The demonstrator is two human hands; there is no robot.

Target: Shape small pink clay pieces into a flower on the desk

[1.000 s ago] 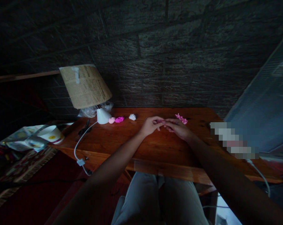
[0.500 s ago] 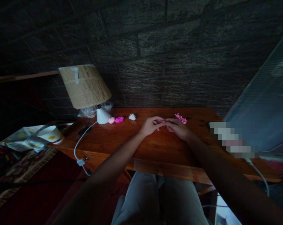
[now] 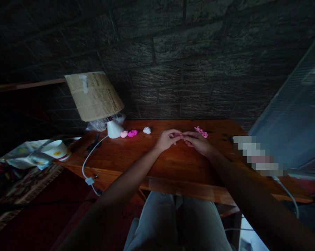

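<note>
Above the middle of the wooden table, my left hand and my right hand meet fingertip to fingertip. Both are closed in a pinch on a small piece of pink modelling clay, mostly hidden by the fingers. Just behind my right hand lies a knobbly row of pink clay pieces. A white clay lump sits to the left of my left hand. Farther left are a bright pink lump and a pale pink lump, side by side.
A lamp with a newsprint shade stands at the back left, its white cord hanging over the front edge. Black scissors and a paper cup are on the left. A blurred-out object lies at right. Behind is a dark brick wall.
My fingertips have shifted slightly against each other around the pink clay, with the right fingers a little farther left. The other things have stayed put.
</note>
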